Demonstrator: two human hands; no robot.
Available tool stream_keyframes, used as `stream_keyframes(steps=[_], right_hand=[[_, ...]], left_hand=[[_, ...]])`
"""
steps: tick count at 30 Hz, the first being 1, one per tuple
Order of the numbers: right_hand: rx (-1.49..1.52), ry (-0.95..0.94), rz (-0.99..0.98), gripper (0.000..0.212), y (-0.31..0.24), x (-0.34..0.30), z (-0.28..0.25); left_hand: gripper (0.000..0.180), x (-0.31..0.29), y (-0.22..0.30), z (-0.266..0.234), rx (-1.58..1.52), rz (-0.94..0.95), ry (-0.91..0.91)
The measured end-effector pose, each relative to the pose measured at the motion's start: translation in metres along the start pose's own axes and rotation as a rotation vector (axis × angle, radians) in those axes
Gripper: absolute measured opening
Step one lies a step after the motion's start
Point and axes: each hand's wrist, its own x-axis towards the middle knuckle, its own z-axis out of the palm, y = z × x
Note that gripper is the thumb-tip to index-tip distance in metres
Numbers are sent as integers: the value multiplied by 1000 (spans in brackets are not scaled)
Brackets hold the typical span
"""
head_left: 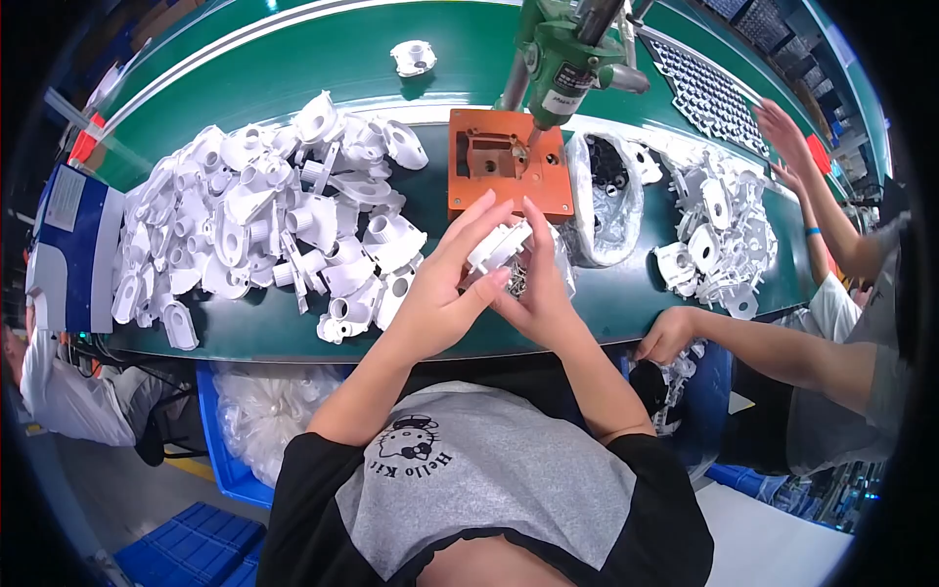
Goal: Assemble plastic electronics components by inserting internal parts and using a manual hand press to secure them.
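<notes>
Between my two hands, just in front of the orange fixture, is a white moulded plastic part (501,247). My left hand (452,284) closes on it from the left, thumb and fingers against its side. From the right, my right hand (538,284) curves around the same part, fingers bent toward it. Below the part, small metal pieces (518,278) show partly in the gap between my hands. The orange fixture block (533,191) has a recess in its top and stands beneath a green press (559,73).
A large heap of white plastic parts (254,196) covers the left bench, and another pile (719,225) lies right. A plastic-lined tray (611,220) holds black pieces. One white part (413,58) sits far back. A co-worker's hand (665,335) reaches in from the right, near a blue bin (706,391).
</notes>
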Motion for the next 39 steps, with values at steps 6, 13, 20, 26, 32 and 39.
stream_keyframes(steps=[6, 13, 20, 26, 32, 39], right_hand=[[55, 69, 138, 90, 1, 4, -3], [4, 53, 115, 99, 7, 9, -32], [-638, 444, 472, 30, 133, 9, -133], [-816, 414, 434, 20, 157, 13, -124], [-674, 553, 376, 14, 170, 9, -130], [-817, 511, 333, 25, 162, 17, -129]], left_hand=[[54, -1, -12, 20, -434, -89, 252], [20, 8, -32, 15, -227, -50, 277], [18, 72, -39, -25, 988, 383, 195], [12, 106, -69, -25, 1134, 440, 20], [9, 109, -77, -26, 1219, 486, 9], [9, 113, -88, -34, 1162, 655, 48]])
